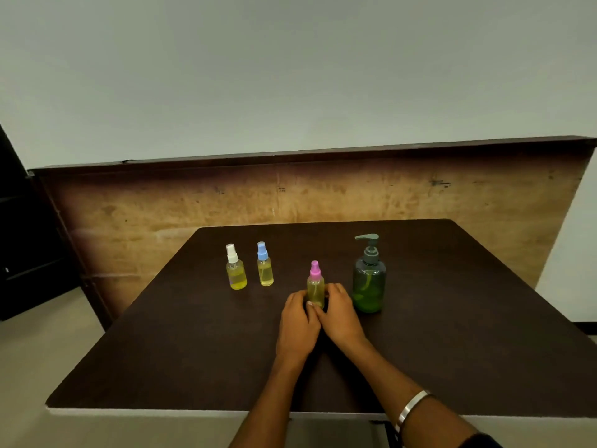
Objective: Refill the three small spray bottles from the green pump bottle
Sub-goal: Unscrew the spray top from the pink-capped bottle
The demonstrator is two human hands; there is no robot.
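On the dark brown desk [193, 350] stand four bottles, all upright. The green pump bottle [369, 282] sits toward the right, its spout pointing left, with green liquid filling the lower part. Just left of it, and slightly nearer the person, is the pink-capped spray bottle [315, 287], holding yellowish liquid and with its cap on. Both hands meet around its base: the left hand [298, 324] has its grip curled against the bottle's left side, and the right hand [339, 313] wraps its grip around the right side, fingers touching the bottle, the two thumbs close together in front. How firmly either grip presses cannot be told. Well apart to the left stand the white-capped spray bottle [235, 268] and, beside it, the blue-capped spray bottle [265, 266], both capped and filled with yellow liquid. A silver bangle [412, 407] circles the right forearm.
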